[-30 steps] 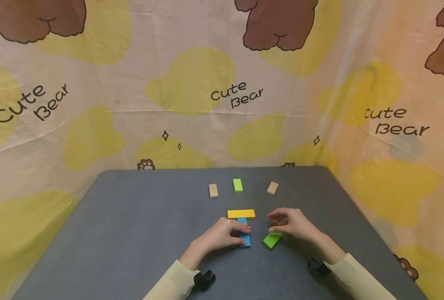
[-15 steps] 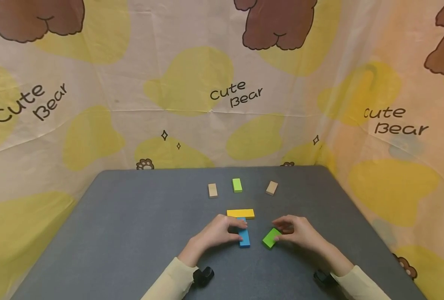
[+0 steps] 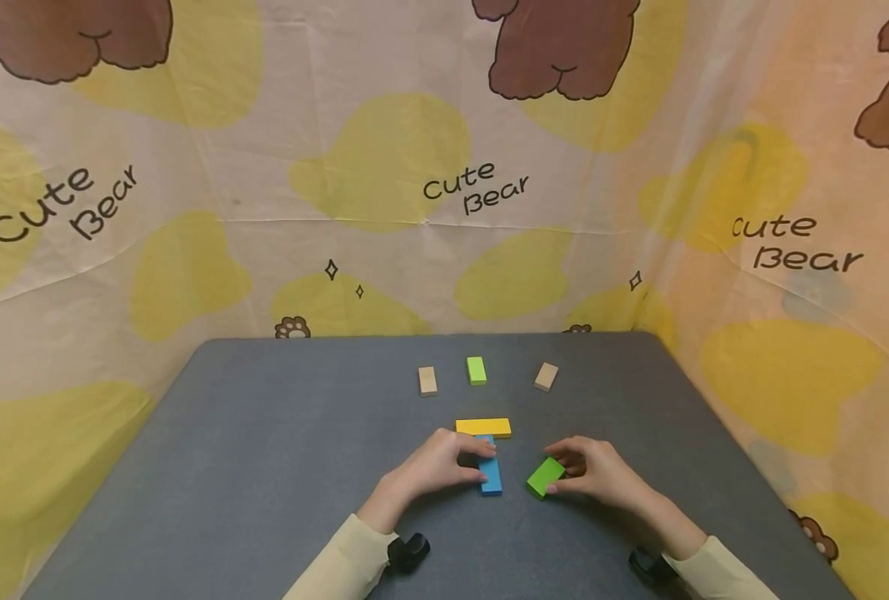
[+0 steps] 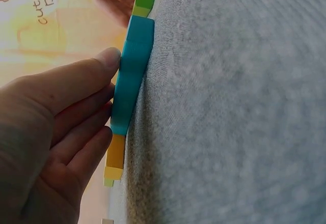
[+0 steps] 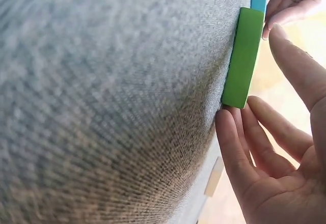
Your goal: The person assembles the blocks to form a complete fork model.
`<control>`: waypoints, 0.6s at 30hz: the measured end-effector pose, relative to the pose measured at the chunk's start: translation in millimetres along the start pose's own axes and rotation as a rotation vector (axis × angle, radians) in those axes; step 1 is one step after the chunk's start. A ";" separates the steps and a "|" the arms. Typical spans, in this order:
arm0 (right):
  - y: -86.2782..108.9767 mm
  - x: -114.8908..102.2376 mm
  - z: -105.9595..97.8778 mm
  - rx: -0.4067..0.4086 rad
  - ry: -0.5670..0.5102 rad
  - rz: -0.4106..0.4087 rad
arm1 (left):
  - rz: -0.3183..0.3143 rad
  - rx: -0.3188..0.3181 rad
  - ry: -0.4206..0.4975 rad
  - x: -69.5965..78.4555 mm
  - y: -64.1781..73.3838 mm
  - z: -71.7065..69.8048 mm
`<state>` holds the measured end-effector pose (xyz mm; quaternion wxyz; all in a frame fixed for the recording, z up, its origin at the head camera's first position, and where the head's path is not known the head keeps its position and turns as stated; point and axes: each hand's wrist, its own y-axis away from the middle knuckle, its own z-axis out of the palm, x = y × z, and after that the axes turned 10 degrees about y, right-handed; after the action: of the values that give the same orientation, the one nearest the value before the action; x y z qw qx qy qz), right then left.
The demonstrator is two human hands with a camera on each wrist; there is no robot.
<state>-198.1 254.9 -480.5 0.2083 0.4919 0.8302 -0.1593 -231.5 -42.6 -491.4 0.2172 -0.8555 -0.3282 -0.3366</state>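
Observation:
A blue block (image 3: 491,478) lies flat on the table, its far end meeting a long yellow block (image 3: 483,427). My left hand (image 3: 437,461) rests over the blue block; in the left wrist view the thumb and fingertips are right at its upper face. To the right, a green block (image 3: 545,477) lies turned at an angle. My right hand (image 3: 601,471) is around it, fingertips at its far end and thumb close by its near side. The right wrist view shows that thumb (image 5: 295,66) standing a little off the green block.
Farther back on the grey table (image 3: 302,433) lie a light green block (image 3: 476,371) and two wooden blocks, one at left (image 3: 427,381) and one at right (image 3: 546,377). A printed cloth (image 3: 384,167) hangs behind the table.
My right hand has drawn back toward me and to the right, its fingers and thumb now closer about the green block. My left hand has shifted slightly left over the blue block.

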 end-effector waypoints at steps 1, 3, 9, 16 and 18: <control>-0.2 0.1 0.3 0.000 0.003 -0.005 | -0.002 -0.001 0.001 0.1 0.1 -0.1; -0.6 -0.1 0.6 0.002 0.008 -0.014 | -0.004 -0.002 0.001 0.1 0.3 0.0; -2.1 -2.2 1.9 -0.002 0.010 -0.021 | -0.007 -0.005 0.007 -0.4 0.6 0.4; -3.0 -3.3 4.8 -0.010 0.013 -0.025 | -0.009 -0.003 0.006 -0.5 0.3 -0.2; -3.3 -3.3 5.5 -0.008 0.021 -0.027 | -0.011 -0.002 0.003 -0.7 0.1 -0.5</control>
<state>-198.5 248.3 -483.4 0.1994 0.4815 0.8395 -0.1533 -232.1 -43.2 -491.6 0.2148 -0.8534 -0.3322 -0.3393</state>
